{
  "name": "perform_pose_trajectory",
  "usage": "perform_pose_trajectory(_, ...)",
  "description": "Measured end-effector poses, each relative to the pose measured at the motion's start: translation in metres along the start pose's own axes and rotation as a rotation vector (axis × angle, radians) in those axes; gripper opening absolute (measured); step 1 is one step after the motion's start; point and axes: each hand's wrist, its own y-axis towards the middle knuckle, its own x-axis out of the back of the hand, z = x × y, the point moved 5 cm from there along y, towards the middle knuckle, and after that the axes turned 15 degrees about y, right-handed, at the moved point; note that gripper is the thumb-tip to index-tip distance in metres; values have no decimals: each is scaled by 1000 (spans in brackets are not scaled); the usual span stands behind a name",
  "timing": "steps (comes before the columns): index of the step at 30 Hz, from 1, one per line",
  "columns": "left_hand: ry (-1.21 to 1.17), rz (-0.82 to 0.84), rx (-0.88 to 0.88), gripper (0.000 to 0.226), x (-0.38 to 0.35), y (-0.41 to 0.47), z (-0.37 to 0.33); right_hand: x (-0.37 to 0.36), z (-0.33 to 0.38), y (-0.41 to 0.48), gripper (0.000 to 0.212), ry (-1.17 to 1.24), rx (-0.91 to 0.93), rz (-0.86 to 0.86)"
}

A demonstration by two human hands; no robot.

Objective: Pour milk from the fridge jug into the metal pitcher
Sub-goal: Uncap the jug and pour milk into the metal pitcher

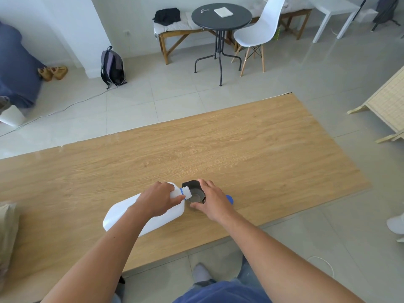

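A white plastic milk jug [122,217] is tipped steeply to the right above the wooden table [240,149], with its uncapped threaded mouth over the rim of the dark metal pitcher [195,194]. My left hand [158,200] grips the jug near its neck. My right hand [213,202] wraps the pitcher's right side and holds it upright on the table. The jug's blue cap [230,199] lies on the table just behind my right hand, partly hidden. Inside the pitcher I see a grey bottom; no stream of milk is visible.
The table's near edge runs just below my forearms. A beige cloth [7,237] lies at the table's left end. Beyond the table stand a round black table [220,15], a white chair [260,29], a backpack [112,66] and a wicker unit [389,101].
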Motion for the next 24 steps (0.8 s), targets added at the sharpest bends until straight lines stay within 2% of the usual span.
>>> perform_pose_trajectory(24,-15,85,33,53,8,9,-6,1,2,-1,103,-10,-23,14)
